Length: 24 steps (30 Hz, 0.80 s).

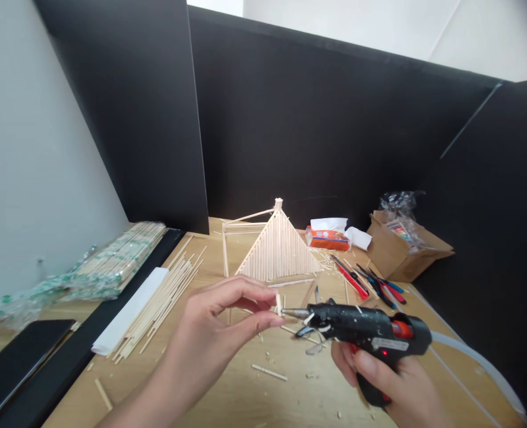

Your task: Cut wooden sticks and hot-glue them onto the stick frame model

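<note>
Between thumb and fingers, my left hand [227, 318] pinches a short wooden stick piece [278, 304] held upright. My right hand [388, 377] is wrapped round the handle of a black glue gun [356, 327] with a small red light lit. The gun's metal nozzle points left and meets, or nearly meets, the stick piece. Behind the hands stands a wooden stick model [281, 249] with a triangular slatted face, an open frame at its left and a small bundle at its peak.
Loose sticks [169, 303] and a folded white paper [132, 309] lie left, beside bagged sticks [120, 255] and a black phone-like slab [22, 356]. At right are an orange packet [330, 239], cutters and pliers [381, 285], and a brown paper bag [401, 252]. Stick scraps dot the table.
</note>
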Tool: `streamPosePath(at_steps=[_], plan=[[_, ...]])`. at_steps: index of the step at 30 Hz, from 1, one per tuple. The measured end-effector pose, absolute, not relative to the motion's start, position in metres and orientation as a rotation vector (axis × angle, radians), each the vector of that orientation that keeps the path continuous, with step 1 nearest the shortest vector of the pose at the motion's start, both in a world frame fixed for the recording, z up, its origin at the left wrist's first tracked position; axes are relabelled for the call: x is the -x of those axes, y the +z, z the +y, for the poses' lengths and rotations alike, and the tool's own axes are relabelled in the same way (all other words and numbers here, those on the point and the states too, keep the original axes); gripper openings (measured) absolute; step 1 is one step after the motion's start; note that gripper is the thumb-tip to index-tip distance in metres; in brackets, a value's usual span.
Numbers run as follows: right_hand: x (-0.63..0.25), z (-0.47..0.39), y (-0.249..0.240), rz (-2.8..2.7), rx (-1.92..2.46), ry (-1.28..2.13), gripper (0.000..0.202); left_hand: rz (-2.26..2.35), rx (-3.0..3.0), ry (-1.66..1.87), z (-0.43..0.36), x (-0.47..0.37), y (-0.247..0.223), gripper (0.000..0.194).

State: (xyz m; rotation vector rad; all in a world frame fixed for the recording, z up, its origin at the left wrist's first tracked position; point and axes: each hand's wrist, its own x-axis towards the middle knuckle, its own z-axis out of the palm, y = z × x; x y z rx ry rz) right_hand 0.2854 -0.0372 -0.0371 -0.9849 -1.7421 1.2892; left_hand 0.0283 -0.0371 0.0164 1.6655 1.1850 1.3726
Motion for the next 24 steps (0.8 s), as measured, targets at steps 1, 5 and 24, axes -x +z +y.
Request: streamPosePath(at_steps=[1, 5, 24], plan=[[-0.285, -0.038, -0.037, -1.731, 0.992, 1.292, 0.043, 1.187, -1.662, 1.37, -0.037, -0.028, 0.016, 0.012], [-0.284, -0.038, -0.038, -1.703, 1.005, 1.289, 0.042, 1.185, -1.663, 1.375, -0.039, -0.028, 0.016, 0.011], [-0.279, -0.04, -0.027, -1.647, 1.105, 1.292, 0.044, 1.191, -1.699, 1.334, -0.04, -0.031, 0.017, 0.01]])
